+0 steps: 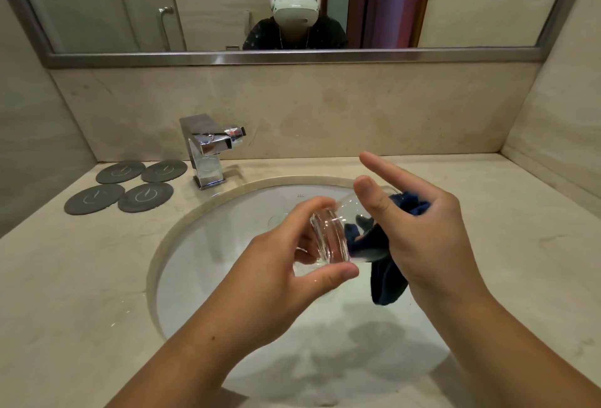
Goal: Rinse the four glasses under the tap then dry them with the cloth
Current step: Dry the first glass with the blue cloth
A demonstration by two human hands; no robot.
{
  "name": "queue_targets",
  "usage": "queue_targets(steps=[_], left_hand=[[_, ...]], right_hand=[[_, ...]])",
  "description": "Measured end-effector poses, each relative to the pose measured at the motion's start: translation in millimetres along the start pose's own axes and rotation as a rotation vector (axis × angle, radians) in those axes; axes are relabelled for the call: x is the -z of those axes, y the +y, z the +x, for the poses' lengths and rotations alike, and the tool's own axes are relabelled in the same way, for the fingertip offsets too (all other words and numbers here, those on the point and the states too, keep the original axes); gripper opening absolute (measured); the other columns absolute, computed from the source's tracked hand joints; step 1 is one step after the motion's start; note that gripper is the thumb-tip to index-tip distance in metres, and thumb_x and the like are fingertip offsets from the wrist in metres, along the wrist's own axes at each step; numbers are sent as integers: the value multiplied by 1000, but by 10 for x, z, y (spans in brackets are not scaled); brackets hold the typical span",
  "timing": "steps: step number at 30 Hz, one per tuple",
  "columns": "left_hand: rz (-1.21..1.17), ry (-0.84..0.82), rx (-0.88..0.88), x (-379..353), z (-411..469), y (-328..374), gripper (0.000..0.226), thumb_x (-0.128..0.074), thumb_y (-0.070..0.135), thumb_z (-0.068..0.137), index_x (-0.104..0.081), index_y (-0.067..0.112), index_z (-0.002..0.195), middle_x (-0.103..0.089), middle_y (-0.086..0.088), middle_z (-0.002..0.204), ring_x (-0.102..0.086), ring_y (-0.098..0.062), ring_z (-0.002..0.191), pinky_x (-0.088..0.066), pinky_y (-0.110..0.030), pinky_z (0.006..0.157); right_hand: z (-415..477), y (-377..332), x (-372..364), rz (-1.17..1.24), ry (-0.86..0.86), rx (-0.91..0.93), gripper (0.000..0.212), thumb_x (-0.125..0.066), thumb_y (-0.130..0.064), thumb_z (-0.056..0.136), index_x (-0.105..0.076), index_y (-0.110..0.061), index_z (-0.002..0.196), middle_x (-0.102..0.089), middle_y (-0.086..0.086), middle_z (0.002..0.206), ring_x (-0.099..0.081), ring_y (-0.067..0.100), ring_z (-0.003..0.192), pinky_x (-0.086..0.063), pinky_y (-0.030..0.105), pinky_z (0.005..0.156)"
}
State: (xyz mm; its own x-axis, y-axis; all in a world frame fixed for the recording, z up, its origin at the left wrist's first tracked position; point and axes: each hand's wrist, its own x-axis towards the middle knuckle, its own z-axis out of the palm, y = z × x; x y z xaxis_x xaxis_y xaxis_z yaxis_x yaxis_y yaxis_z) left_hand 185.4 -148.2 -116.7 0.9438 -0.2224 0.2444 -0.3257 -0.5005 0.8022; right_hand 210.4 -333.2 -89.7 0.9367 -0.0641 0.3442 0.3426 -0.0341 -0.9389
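A clear glass lies tipped on its side over the white sink, its thick base toward me. My left hand grips it at the base between thumb and fingers. My right hand holds a dark blue cloth pushed into the glass's mouth, with the index finger stretched out and the thumb on the glass wall. Part of the cloth hangs below the hand. The chrome tap stands at the back left of the sink with no water running. Only one glass is visible.
Several round grey coasters lie on the beige stone counter left of the tap, with nothing on them. A mirror with a metal frame runs along the back wall. Side walls close in the counter left and right.
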Motion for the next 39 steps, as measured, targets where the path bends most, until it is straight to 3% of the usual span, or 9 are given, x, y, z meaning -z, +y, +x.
queue_targets(steps=[6, 11, 16, 19, 24, 30, 34, 37, 39], left_hand=[[-101, -27, 75, 11, 19, 32, 72, -66, 86, 74, -44, 66, 140, -68, 22, 127, -65, 1, 117, -56, -32, 101], [-382, -77, 181, 3, 65, 49, 53, -54, 78, 82, -77, 40, 111, -80, 3, 102, -74, -12, 86, -64, -38, 88], [-325, -30, 116, 11, 60, 37, 49, -61, 73, 79, -75, 42, 114, -77, 6, 93, -73, -12, 86, -62, -46, 90], [-222, -26, 60, 17, 45, 28, 52, -65, 74, 79, -67, 46, 123, -77, 8, 105, -73, -15, 99, -59, -51, 93], [-70, -2, 2, 25, 14, 16, 69, -66, 80, 76, -52, 54, 139, -73, 16, 114, -69, -9, 110, -60, -35, 95], [-390, -90, 188, 2, 48, 47, 64, -53, 87, 76, -72, 45, 120, -80, -3, 103, -75, -14, 92, -61, -41, 92], [-450, -95, 199, 6, 63, 78, 35, -58, 69, 86, -77, 47, 106, -80, -4, 92, -69, -12, 78, -57, -26, 72], [-346, -47, 141, 22, 50, 31, 49, -62, 73, 79, -73, 45, 117, -78, 5, 92, -69, -8, 78, -56, -29, 73], [-233, -28, 90, 29, 38, 5, 56, -63, 75, 77, -65, 48, 125, -76, 10, 96, -70, -6, 84, -59, -35, 78]], right_hand=[[-20, -40, -30, 51, 53, 2, 48, -81, -55, 72, -79, -42, 119, -51, 3, 61, -62, 31, 61, -60, 25, 69], [-53, -55, -50, 59, 57, 29, 48, -81, -53, 74, -79, -41, 120, -44, -2, 57, -59, 27, 59, -56, 24, 64], [-52, -52, -42, 63, 7, 17, 48, -81, -57, 74, -78, -47, 121, -52, 21, 63, -70, 53, 75, -66, 54, 79], [-35, -62, -27, 64, 26, 11, 49, -80, -58, 73, -79, -44, 120, -57, 29, 65, -72, 43, 68, -65, 37, 73], [-12, -67, -6, 87, 34, 12, 47, -78, -48, 76, -78, -35, 121, -50, -3, 52, -56, 6, 49, -50, 11, 60], [-63, -96, -32, 39, 42, 31, 48, -79, -58, 74, -79, -43, 120, -53, 31, 63, -66, 47, 62, -57, 43, 63], [-81, -111, -41, 49, 15, 13, 39, -79, -50, 78, -81, -38, 115, -51, 21, 59, -64, 18, 48, -57, 39, 48], [-86, -125, -48, 90, -13, -19, 34, -80, -46, 80, -82, -36, 113, -53, 39, 72, -74, 27, 54, -62, 60, 54], [-69, -98, -40, 95, 1, -29, 36, -80, -47, 80, -82, -36, 114, -57, 33, 70, -75, 27, 56, -65, 51, 60]])
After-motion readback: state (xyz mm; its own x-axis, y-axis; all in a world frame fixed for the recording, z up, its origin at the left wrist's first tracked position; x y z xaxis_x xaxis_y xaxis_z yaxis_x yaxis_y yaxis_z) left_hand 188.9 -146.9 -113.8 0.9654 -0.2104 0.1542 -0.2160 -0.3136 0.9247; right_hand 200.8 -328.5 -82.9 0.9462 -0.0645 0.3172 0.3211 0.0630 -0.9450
